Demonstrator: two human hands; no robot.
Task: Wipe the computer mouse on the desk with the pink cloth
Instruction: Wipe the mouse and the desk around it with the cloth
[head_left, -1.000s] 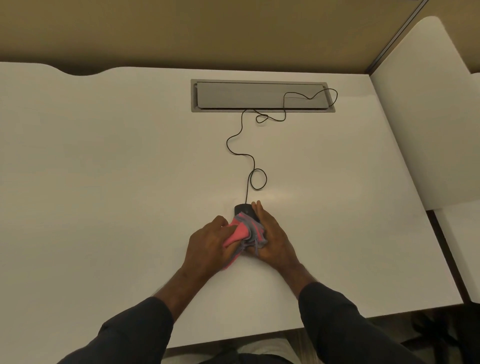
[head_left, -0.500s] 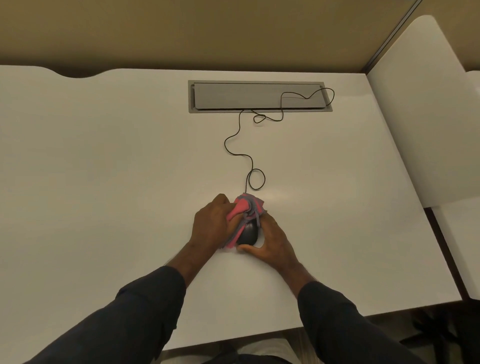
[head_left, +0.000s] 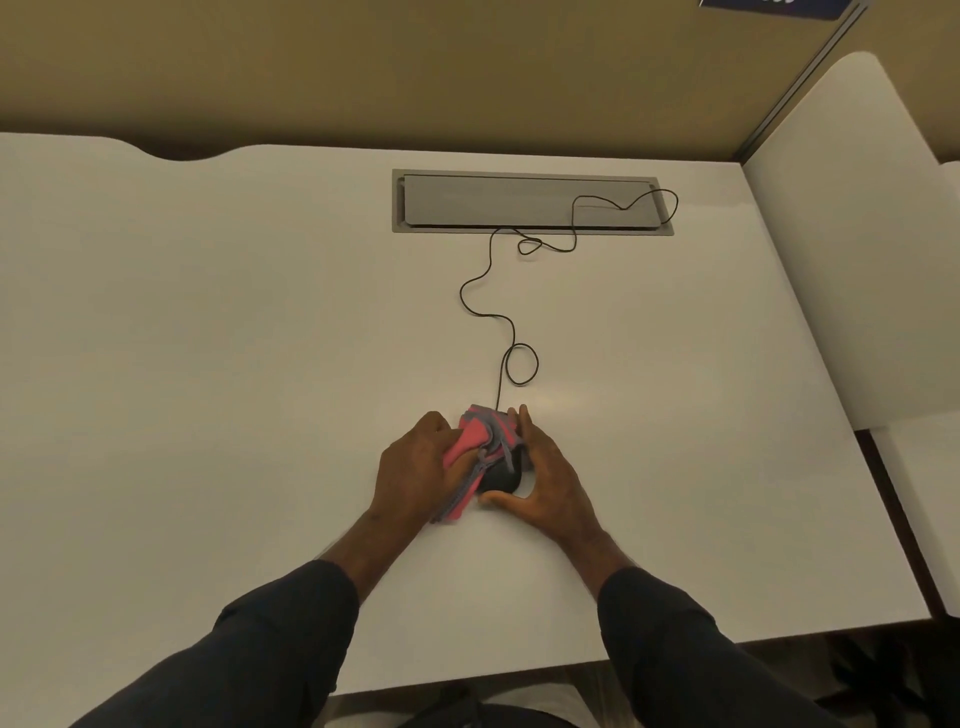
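A black computer mouse (head_left: 500, 477) lies on the white desk (head_left: 208, 364), near the front middle. Only its near end shows. A bunched pink cloth with grey edging (head_left: 480, 441) covers its far end and left side. My left hand (head_left: 415, 470) grips the cloth and presses it on the mouse. My right hand (head_left: 545, 478) holds the mouse from the right, thumb at its near end and fingers along its far side.
The mouse's thin black cable (head_left: 511, 332) loops back across the desk to a grey cable tray lid (head_left: 530, 200) set in the desk top. A white partition panel (head_left: 841, 234) stands at the right. The desk's front edge is just below my forearms.
A second ago the cloth lay over the mouse's near part with its far tip showing. My left hand slid the cloth away from me, so the near end is now bare. The right hand stayed on the mouse.
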